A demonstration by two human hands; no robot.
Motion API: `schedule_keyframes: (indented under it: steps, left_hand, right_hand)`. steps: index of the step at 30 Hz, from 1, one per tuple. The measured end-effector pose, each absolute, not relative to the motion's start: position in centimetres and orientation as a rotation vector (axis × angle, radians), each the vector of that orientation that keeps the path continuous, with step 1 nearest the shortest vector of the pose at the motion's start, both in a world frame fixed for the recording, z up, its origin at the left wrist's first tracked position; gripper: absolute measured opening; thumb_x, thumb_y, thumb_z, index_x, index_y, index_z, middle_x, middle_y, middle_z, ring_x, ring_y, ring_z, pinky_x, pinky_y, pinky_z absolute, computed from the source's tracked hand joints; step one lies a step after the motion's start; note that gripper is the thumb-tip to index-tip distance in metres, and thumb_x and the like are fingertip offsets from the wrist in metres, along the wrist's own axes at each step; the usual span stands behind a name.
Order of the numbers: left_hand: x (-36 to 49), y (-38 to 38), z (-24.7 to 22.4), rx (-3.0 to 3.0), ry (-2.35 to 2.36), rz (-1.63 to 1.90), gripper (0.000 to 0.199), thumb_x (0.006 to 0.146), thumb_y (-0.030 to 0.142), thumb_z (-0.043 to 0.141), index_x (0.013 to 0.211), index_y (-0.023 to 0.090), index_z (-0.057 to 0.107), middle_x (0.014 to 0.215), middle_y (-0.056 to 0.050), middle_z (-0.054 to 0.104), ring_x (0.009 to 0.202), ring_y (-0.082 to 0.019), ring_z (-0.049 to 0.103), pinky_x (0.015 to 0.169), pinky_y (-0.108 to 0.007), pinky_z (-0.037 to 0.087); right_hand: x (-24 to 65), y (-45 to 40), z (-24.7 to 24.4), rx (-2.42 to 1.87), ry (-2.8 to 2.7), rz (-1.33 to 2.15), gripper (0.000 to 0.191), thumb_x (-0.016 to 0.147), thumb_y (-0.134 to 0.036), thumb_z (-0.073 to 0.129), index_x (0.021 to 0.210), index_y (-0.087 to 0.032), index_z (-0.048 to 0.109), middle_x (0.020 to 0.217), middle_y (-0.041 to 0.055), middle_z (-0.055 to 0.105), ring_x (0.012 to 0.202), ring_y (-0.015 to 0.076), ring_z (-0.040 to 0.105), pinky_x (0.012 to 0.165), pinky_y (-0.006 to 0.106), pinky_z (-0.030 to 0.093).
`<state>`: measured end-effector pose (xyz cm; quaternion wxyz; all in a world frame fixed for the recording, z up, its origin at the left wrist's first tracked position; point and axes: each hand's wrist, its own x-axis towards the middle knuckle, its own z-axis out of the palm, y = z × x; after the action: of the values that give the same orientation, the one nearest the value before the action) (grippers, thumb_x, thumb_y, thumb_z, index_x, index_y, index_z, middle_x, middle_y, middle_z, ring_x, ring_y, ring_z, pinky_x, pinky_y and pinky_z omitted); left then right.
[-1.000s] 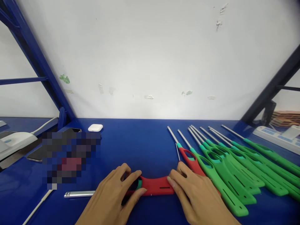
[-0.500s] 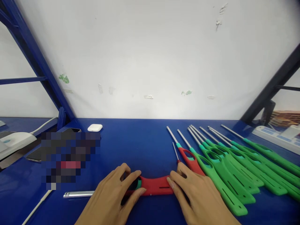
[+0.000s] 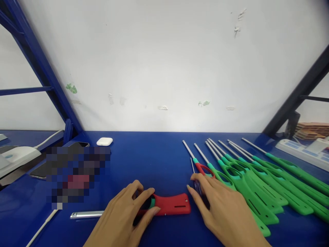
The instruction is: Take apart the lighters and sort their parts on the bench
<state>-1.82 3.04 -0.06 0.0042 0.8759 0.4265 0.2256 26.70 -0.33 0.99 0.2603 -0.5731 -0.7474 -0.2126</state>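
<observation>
A red utility lighter (image 3: 173, 204) lies on its side on the table, its metal tube (image 3: 87, 214) pointing left. My left hand (image 3: 125, 209) is closed around its trigger end, thumb and fingers on either side of the teal trigger. The slotted handle end of the lighter is uncovered. To the right, my right hand (image 3: 218, 206) is closed over the dark handle of a small screwdriver (image 3: 197, 188), whose thin shaft points away. That hand covers most of a second red lighter (image 3: 204, 169) and part of a green lighter.
Several green lighters (image 3: 257, 192) lie fanned out on the right. A white earphone case (image 3: 104, 141) sits at the back left, near a phone (image 3: 38, 171) and a blurred patch. A white cable (image 3: 42, 226) runs at the front left. A power strip (image 3: 303, 151) stands far right.
My right hand has left the red lighter's handle end, moving right onto the screwdriver handle. My left hand keeps its hold on the lighter. The view has shifted slightly.
</observation>
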Motion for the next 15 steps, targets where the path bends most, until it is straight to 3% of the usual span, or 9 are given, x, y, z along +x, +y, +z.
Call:
schedule_keyframes:
  steps: [4, 6, 10, 15]
  left_hand:
    - [-2.0, 3.0, -0.2, 2.747, 1.340, 0.691, 0.038, 0.112, 0.048, 0.049, 0.136, 0.030, 0.073, 0.116, -0.009, 0.074, 0.099, -0.028, 0.081, 0.084, -0.043, 0.069]
    - [-2.0, 3.0, -0.3, 2.745, 1.332, 0.729, 0.038, 0.112, 0.049, 0.049, 0.136, 0.031, 0.073, 0.115, -0.009, 0.074, 0.099, -0.028, 0.081, 0.084, -0.044, 0.070]
    - [-2.0, 3.1, -0.4, 2.727, 1.330, 0.741, 0.037, 0.112, 0.049, 0.050, 0.134, 0.032, 0.074, 0.114, -0.009, 0.074, 0.096, -0.027, 0.081, 0.082, -0.041, 0.069]
    - [-2.1, 3.0, -0.6, 2.705, 1.367, 0.698, 0.038, 0.111, 0.049, 0.050, 0.138, 0.032, 0.072, 0.119, -0.009, 0.073, 0.103, -0.027, 0.080, 0.087, -0.040, 0.068]
  right_hand:
    - [27.2, 0.2, 1.5, -1.544, -2.177, -0.623, 0.029, 0.105, -0.015, 0.042, 0.116, -0.021, 0.068, 0.096, 0.0070, 0.083, 0.076, 0.0253, 0.082, 0.057, 0.035, 0.056]
    - [27.7, 0.2, 2.3, -1.537, -2.176, -0.622, 0.031, 0.105, -0.016, 0.041, 0.111, -0.022, 0.071, 0.093, 0.0064, 0.083, 0.072, 0.0244, 0.080, 0.054, 0.035, 0.054]
    - [29.4, -0.2, 5.0, -1.511, -1.986, -0.527, 0.028, 0.110, -0.031, 0.047, 0.115, -0.027, 0.074, 0.098, 0.0037, 0.083, 0.078, 0.0241, 0.081, 0.062, 0.036, 0.059]
    - [30.7, -0.7, 8.4, -1.359, -1.766, -0.269, 0.027, 0.109, -0.051, 0.059, 0.109, -0.035, 0.081, 0.100, -0.0029, 0.085, 0.083, 0.0179, 0.082, 0.063, 0.026, 0.060]
